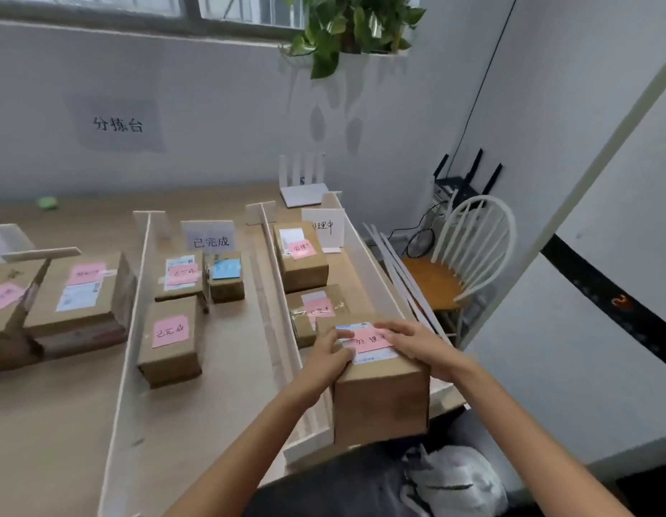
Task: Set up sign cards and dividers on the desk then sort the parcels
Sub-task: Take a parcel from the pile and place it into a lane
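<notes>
Cardboard parcels point(78, 292) with pink notes sat at 9 o'clock on the pale wooden bench point(63, 404), the leftmost cut off by the frame edge. A small green thing point(47, 203), too blurred to name, lay toward 10 o'clock. A white divider point(132, 330) ran from near to far. Past it, three boxes point(171, 341) lay before a standing sign card point(208, 238). A second divider point(277, 292) closed that lane.

In the right lane another sign card point(324, 227) stood toward 1 o'clock, with two packages point(301, 259) in a row before it. The nearest parcel point(380, 397) sat at 5 o'clock, at the lane's near end. The left hand point(331, 352) gripped its left top edge with bent fingers. The right hand point(409, 341) lay across the top with its fingers straight, hiding part of the pink note. A third divider point(368, 255) walled the lane on the right.

Off the bench at 3 o'clock stood a chair point(469, 255) with white strips point(398, 278) leaning on it. On the grey-white wall hung a paper sign point(117, 125) at 11 o'clock. A plant point(346, 24) at 12 o'clock was cut off at the top. A white router point(303, 188) stood at the bench's far edge.
</notes>
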Motion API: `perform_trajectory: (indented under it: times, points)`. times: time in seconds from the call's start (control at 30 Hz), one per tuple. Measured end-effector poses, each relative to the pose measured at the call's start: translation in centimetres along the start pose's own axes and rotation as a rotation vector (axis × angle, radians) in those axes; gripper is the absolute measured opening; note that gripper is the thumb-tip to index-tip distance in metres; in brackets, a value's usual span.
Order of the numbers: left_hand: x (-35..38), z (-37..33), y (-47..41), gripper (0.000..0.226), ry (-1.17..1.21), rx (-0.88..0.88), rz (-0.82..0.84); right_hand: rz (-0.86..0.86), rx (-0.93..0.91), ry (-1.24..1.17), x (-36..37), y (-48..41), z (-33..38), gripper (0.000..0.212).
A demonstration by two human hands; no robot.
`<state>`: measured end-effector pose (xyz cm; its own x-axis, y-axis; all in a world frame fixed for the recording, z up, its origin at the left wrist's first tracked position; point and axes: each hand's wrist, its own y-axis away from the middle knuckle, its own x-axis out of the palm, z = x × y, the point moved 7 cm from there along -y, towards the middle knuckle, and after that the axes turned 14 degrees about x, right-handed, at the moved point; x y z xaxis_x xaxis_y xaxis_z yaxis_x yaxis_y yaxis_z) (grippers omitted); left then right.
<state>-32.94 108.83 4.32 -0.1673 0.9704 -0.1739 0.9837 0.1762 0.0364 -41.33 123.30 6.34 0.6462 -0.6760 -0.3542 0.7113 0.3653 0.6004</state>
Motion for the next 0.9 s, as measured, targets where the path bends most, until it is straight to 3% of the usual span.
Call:
perform_trajectory:
  times: [0.37,0.53,0.67,0.9]
  points:
    - [2.4,8.7,-7.9,0.04,-0.134,-0.239,-0.037,0.193,0.116,0.079,-1.0,-11.1,-2.4,0.034]
    - [2.1,11.2,-9.6,0.046,-0.299,-0.195,-0.017,0.14,0.074,0.146,1.1,-14.9,-3.8,0.033]
    - [1.4,12.4,-10.3,0.053,-0.415,-0.146,0.01,0.067,-0.063,0.183,1.6,-16.4,-3.8,0.035]
    - [1.5,13.1,-9.6,0.051,-0.474,-0.101,-0.019,0.167,-0.194,0.267,3.3,-16.3,-4.7,0.031]
